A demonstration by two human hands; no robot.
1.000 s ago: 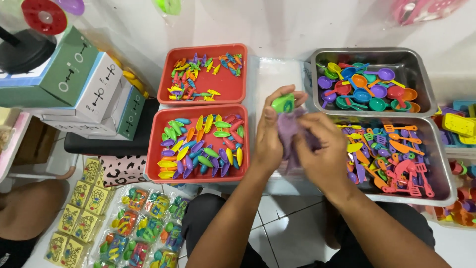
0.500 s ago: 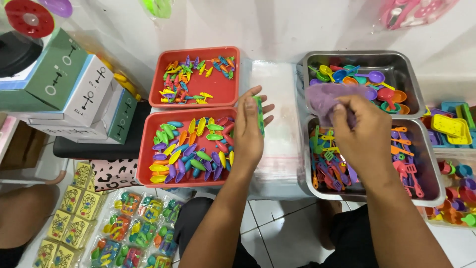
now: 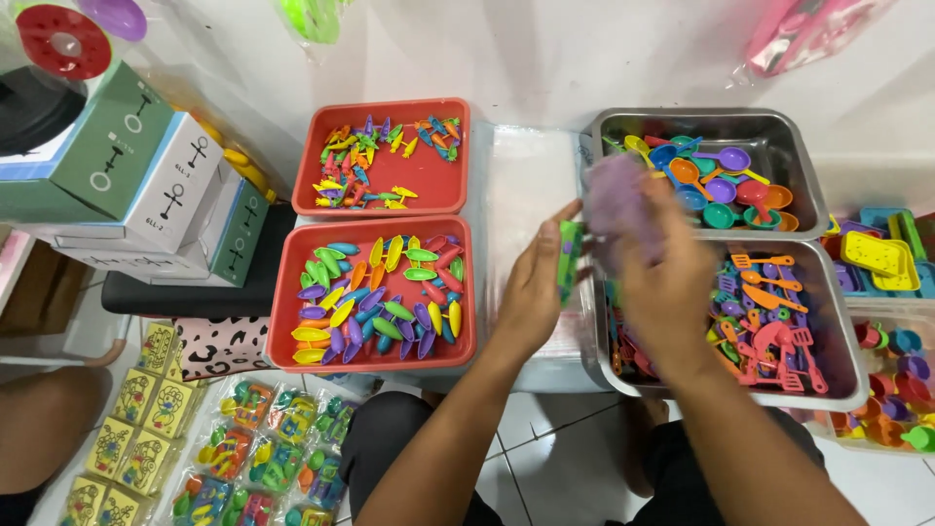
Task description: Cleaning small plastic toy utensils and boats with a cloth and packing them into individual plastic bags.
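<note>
Nearest, at the bottom left, packets of small coloured toys [image 3: 258,458] and yellow cartons [image 3: 131,429] lie on the floor, partly cut off by the picture's edge. Above them, on the counter's near edge, the left hand [image 3: 531,292] is half open, its fingers pinching a small green toy piece [image 3: 569,258] held upright over a stack of clear plastic bags [image 3: 531,195]. Just to its right the right hand [image 3: 662,282] is blurred by motion; it grips a soft purple thing [image 3: 616,205], too smeared to make out, above the left rim of the near steel tray [image 3: 828,380], which holds little spatulas and forks, part of them hidden under the hand. To the left of the hands a red tray [image 3: 282,321] carries leaf-shaped pieces. Farther back another red tray [image 3: 433,190] holds smaller bits, too small to tell. At the far right a second steel tray [image 3: 794,146] holds coloured spoons. Boxes [image 3: 146,175] stand at the far left.
</note>
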